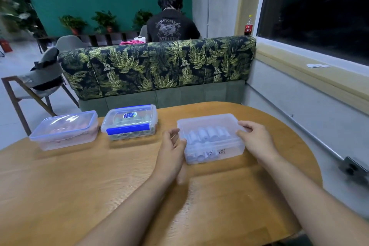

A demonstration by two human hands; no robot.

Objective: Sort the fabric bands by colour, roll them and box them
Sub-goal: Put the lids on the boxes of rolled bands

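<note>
Three clear plastic boxes stand on the wooden table (79,185). The right box (214,155) holds several pale rolled bands (207,134) under a clear lid. My right hand (257,138) pinches the lid's right edge between thumb and fingers. My left hand (171,152) hovers at this box's left side with its fingers loosely curved and holding nothing. It is slightly blurred. The middle box (129,124) has a blue-clipped lid and greenish rolls inside. The left box (63,132) is lidded and holds pinkish rolls.
A leaf-patterned bench back (155,66) runs behind the table, and a person sits beyond it, facing away. A chair (40,80) stands at the left. A wall and window sill (319,74) close the right side.
</note>
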